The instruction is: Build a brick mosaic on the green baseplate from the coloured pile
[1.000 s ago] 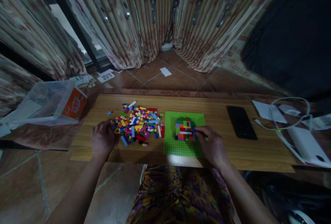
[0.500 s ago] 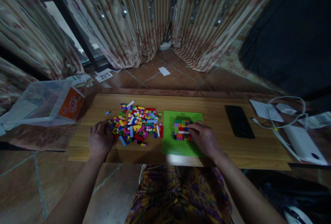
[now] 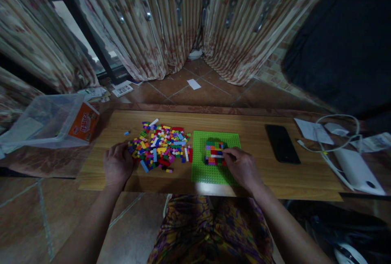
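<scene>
A green baseplate (image 3: 200, 176) lies on the table, bearing a low block of multicoloured toy bricks (image 3: 210, 160). Across this block runs a long white brick (image 3: 217, 153). My right hand (image 3: 243, 167) reaches in from the right, thumb and fingers pinched at the white brick's right end and partly covering the build. To the left spreads a heap of loose toy bricks (image 3: 161, 149) in many colours and sizes. Against the heap's left edge my left hand (image 3: 118, 165) rests on the table with curled fingers; their undersides are hidden.
A black phone (image 3: 282, 143) lies on the wooden table (image 3: 253, 123) to the right. Beyond it are a white cable (image 3: 358, 123) and a white power bank (image 3: 360, 170). A clear plastic bin (image 3: 51, 119) with an orange label stands at the left.
My right fingers have shifted slightly down and right, uncovering more of the build's upper right. My left hand stays by the heap.
</scene>
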Tool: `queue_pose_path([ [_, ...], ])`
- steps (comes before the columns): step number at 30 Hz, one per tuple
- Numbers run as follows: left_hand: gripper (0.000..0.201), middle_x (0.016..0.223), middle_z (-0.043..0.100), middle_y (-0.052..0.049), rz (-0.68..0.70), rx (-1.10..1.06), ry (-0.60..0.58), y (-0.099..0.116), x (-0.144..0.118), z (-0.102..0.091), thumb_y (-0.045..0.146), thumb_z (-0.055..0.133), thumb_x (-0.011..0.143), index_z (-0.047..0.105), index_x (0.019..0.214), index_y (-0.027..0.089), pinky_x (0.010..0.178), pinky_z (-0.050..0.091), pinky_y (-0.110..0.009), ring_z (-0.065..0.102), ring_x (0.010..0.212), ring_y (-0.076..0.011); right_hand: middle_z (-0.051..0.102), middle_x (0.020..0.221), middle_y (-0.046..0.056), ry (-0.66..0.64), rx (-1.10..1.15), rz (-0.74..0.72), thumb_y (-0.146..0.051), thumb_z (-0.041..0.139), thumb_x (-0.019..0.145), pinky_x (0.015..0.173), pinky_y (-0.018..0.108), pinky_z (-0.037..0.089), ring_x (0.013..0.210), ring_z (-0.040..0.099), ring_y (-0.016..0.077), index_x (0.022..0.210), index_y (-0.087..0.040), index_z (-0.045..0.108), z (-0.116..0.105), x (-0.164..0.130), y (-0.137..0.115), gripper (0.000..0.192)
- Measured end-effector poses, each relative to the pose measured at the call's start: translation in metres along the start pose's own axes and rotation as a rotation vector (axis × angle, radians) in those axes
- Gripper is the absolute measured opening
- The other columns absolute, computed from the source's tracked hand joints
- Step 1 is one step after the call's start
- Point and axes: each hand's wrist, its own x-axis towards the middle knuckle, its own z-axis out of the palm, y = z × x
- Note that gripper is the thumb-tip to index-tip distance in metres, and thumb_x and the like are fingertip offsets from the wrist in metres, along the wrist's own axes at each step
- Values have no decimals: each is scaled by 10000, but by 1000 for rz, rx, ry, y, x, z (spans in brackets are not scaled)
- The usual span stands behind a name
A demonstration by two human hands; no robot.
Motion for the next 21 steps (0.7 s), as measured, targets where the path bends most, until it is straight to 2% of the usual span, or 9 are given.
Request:
queue_pose_path([
  [6, 280, 1097, 660, -136, -25, -4, -3, 2, -1, -1, 231, 433, 846, 645, 1015, 163, 981, 427, -457, 573, 1055, -293, 728, 844, 57, 13, 1, 25, -284, 501, 886, 711, 315, 496, 741, 666, 188, 823, -217, 715, 3, -2, 0, 233],
  [14, 285, 1092, 658, -134, -12, 8, 10, 1, 0, -1, 229, 425, 845, 642, 1016, 162, 978, 435, -456, 573, 1049, -294, 708, 832, 58, 49, 21, -25, -268, 510, 892, 735, 311, 501, 764, 653, 185, 853, -213, 723, 5, -5, -2, 223],
  [21, 282, 1090, 659, -139, 14, 15, 13, 0, 0, -1, 222, 430, 848, 642, 1023, 162, 975, 439, -466, 574, 1056, -302, 733, 808, 41, 91, 186, 204, -340, 583, 819, 695, 312, 496, 716, 664, 185, 767, -215, 722, 11, 3, 2, 194],
])
